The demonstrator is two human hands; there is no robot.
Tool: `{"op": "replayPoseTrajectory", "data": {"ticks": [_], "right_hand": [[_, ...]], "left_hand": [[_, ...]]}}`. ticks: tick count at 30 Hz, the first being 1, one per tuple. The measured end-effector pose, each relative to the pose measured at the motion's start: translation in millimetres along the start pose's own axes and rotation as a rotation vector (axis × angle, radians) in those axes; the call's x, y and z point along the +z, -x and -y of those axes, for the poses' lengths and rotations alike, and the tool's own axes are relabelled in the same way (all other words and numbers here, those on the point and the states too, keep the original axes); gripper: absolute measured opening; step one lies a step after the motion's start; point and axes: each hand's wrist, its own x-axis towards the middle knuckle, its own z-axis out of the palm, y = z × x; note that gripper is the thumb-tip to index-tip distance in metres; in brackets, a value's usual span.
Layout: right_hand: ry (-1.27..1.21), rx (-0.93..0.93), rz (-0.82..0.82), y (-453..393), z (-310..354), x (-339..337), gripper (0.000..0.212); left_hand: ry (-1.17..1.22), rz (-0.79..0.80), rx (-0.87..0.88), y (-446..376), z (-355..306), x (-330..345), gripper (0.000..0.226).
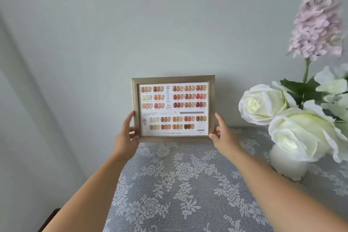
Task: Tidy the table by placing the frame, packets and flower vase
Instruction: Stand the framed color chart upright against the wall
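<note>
A silver-edged frame [173, 108] with a chart of nail colour swatches stands upright at the far edge of the table, against the wall. My left hand [125, 137] grips its lower left side and my right hand [223, 136] grips its lower right side. A round white flower vase [288, 165] stands to the right, holding big white roses [301, 133] and a tall lilac bloom [318, 22]. No packets are in view.
A grey lace cloth [180, 184] covers the table. The pale wall [131, 24] is right behind the frame. The table's left edge drops off near my left forearm, with a dark object [49, 218] low at the left.
</note>
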Motion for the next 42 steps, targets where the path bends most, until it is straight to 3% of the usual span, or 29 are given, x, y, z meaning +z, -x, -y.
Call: {"op": "replayPoseTrajectory", "data": {"ticks": [18,42], "right_hand": [[0.097,0.044,-0.062,-33,-15,38,0.095],[-0.012,0.073,0.038,-22,-15,25,0.093]], "left_hand": [[-0.076,0.031,-0.058,-41,31,28,0.100],[-0.111,0.135,-0.059,-33,37,19,0.094]]}}
